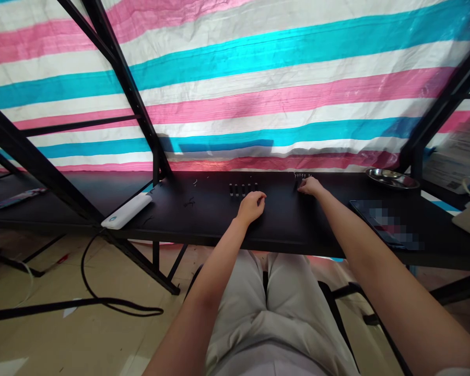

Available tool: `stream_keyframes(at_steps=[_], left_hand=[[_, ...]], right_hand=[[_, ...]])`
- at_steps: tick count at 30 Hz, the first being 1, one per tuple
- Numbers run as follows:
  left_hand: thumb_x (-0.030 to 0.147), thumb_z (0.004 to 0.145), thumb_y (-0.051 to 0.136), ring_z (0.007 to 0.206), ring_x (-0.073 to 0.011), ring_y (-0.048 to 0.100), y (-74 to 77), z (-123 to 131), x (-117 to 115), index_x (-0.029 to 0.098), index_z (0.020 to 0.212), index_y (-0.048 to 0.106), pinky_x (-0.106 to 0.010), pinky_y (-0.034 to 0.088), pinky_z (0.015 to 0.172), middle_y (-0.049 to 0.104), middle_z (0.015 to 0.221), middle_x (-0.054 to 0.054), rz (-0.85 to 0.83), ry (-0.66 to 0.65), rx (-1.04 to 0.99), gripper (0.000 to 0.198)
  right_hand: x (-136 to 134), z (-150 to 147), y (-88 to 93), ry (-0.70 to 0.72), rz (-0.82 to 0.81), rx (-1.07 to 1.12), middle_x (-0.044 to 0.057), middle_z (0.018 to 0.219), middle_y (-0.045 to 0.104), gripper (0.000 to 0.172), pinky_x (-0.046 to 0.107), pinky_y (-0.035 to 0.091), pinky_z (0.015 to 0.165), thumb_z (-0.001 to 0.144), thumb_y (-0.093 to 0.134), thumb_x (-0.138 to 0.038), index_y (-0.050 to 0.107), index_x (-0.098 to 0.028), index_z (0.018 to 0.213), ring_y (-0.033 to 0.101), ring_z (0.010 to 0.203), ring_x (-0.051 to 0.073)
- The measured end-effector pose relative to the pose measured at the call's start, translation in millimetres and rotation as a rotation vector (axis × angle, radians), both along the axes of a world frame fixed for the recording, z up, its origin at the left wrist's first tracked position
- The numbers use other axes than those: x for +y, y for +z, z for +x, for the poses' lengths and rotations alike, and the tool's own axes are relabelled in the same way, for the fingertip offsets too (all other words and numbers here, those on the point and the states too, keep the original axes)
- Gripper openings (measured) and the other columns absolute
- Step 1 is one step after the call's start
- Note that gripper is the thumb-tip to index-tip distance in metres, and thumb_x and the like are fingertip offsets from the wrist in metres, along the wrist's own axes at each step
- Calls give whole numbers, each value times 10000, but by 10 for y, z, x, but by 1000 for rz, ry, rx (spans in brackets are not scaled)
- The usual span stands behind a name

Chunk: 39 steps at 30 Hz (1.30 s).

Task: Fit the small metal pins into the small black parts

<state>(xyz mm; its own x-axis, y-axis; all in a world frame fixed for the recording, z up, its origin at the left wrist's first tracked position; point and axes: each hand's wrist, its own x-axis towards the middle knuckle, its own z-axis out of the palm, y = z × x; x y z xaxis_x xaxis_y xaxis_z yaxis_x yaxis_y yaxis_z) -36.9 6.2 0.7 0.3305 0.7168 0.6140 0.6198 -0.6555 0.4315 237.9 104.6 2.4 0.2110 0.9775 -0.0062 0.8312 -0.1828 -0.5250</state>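
My left hand rests over the black table with its fingers curled; whether anything is inside them is hidden. Just beyond it stands a row of several small dark cylinders with pale, metallic-looking parts. Farther right, my right hand reaches to the back of the table, its fingertips pressed together and pointing down. Right at those fingertips is a second row of small shiny metal pieces, partly covered by the hand. What the right fingers grip is too small to make out.
A white power strip lies at the left by a black frame post. Small scraps are scattered behind it. At the right are a round metal tray and a dark flat device. A striped tarp hangs behind the table.
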Motion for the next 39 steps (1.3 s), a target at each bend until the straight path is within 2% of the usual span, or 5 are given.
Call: stream_keyframes(at_steps=[6, 14, 20, 26, 39], left_hand=[[134, 800, 474, 821, -155, 584, 20, 3, -11, 190, 895, 623, -294, 486, 799, 649, 855, -36, 2, 31, -44, 186], [110, 787, 454, 758, -159, 573, 48, -53, 77, 182, 873, 598, -306, 474, 777, 631, 798, -47, 21, 368, -386, 183], [116, 784, 456, 759, -150, 575, 73, -68, 65, 192, 858, 591, -285, 465, 772, 625, 798, -35, 47, 397, -418, 172], [118, 782, 460, 769, -152, 575, 80, -76, 64, 193, 862, 590, -289, 465, 793, 629, 812, -39, 50, 385, -413, 170], [114, 797, 444, 789, -155, 583, 49, -52, 82, 180, 881, 591, -297, 471, 812, 635, 842, -54, 24, 297, -378, 182]], right_hand=[[-121, 12, 127, 14, -97, 17, 16, 521, 567, 149, 234, 459, 511, 654, 700, -217, 584, -138, 606, 544, 500, 120], [-488, -45, 446, 183, -152, -176, 68, 536, 614, 254, 262, 453, 579, 723, 657, -337, 627, -136, 572, 586, 536, 155], [-606, -849, 139, 437, 238, -62, 42, 819, 674, 254, 233, 445, 709, 743, 644, -313, 652, -171, 954, 609, 750, 144], [-449, -1483, -27, 312, 224, -72, 75, 946, 638, 306, 269, 427, 723, 750, 632, -359, 614, -179, 996, 589, 882, 191], [-539, -1314, -125, 442, 353, -103, 40, 818, 580, 111, 246, 370, 660, 793, 560, -284, 558, -176, 766, 516, 738, 147]])
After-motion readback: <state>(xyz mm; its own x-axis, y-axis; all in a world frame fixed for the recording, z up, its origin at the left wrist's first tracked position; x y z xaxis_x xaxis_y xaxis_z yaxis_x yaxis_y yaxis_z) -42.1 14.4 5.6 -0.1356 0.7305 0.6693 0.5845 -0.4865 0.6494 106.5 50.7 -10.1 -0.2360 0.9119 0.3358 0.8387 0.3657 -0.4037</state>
